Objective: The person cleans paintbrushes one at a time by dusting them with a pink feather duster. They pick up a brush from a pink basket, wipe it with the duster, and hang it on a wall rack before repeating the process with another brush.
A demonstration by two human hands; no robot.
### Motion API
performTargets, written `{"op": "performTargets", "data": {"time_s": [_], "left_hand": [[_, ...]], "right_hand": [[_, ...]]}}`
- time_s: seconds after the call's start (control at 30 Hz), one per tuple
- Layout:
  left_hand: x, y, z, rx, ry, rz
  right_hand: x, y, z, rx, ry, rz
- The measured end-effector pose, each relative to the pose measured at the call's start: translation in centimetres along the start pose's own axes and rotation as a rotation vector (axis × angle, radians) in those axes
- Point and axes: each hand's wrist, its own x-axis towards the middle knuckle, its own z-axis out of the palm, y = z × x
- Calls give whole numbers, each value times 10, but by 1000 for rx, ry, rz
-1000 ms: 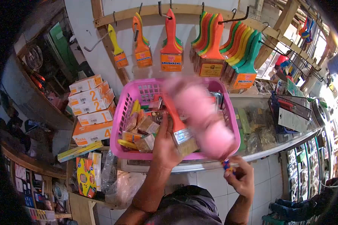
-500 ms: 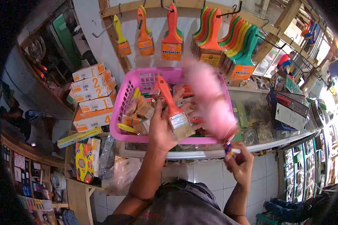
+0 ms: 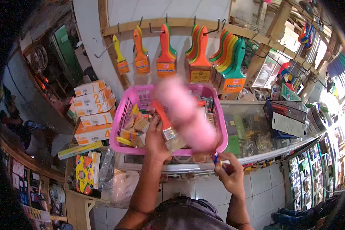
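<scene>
My left hand (image 3: pixel 156 142) grips the orange-handled brush (image 3: pixel 170 135); my right hand (image 3: pixel 231 174) pinches the pink duster (image 3: pixel 197 132), its blurred fluff hiding part of the basket (image 3: pixel 116 141) beyond my fingers. Boxes (image 3: pixel 91 115) stand left of both.

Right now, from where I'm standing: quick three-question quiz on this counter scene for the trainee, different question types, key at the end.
1. What does the left hand hold?
a) a hammer
b) a paintbrush
c) a roll of tape

2. True or false: the stacked boxes stand to the left of the basket.

3. Fill in the colour: the right hand grips a duster whose fluffy head is ____.

Key: 1 b; 2 true; 3 pink.
</scene>
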Motion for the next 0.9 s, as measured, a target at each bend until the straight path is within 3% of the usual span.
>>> {"op": "performTargets", "data": {"time_s": [0.03,0.07,0.1,0.13,0.2,0.23,0.3,0.33,0.37,0.4,0.47,0.5,0.53,0.63,0.7,0.73,0.8,0.87,0.9], "left_hand": [[-1,2,3,-204,44,-41],[1,0,10,100,476,36],[-2,-1,14,-146,46,12],[-1,1,16,-90,91,-35],[1,3,4,-67,20,-80],[-4,-5,-1,53,87,24],[0,1,-13,41,188,-10],[2,-2,28,167,380,-5],[2,-8,-10,480,364,189],[3,-17,-80,794,342,379],[7,-3,8,-37,-56,-28],[6,-6,16,59,56,46],[5,-9,21,153,167,118],[0,-13,32,376,483,221],[4,-18,52,446,596,283],[7,-22,25,513,469,342],[3,-22,5,986,332,453],[6,-14,34,387,414,249],[5,-15,37,428,408,241]], "right_hand": [[-1,-4,2,-26,66,52],[-1,-1,-5,-93,-1,5],[1,-8,-7,-236,-110,-106],[3,-16,-9,-366,-205,-231],[0,-6,-12,-124,-113,-97],[-2,-1,-12,-3,-71,-22],[0,-1,-8,-26,60,-43],[0,-3,-9,-77,75,-69],[1,-5,-12,-129,89,-97],[-3,-2,-23,-223,-41,-106],[-2,-1,-31,-115,-94,-197],[-3,-1,-33,-63,-118,-241],[-5,-5,-35,78,4,-76],[-4,-16,-27,80,192,-166],[-8,-15,-30,53,70,-200],[-9,-15,-28,37,26,-227],[-11,-14,-23,5,-58,-281],[-7,-17,-16,-12,116,-78],[-6,-15,-13,-50,157,-82]]}}
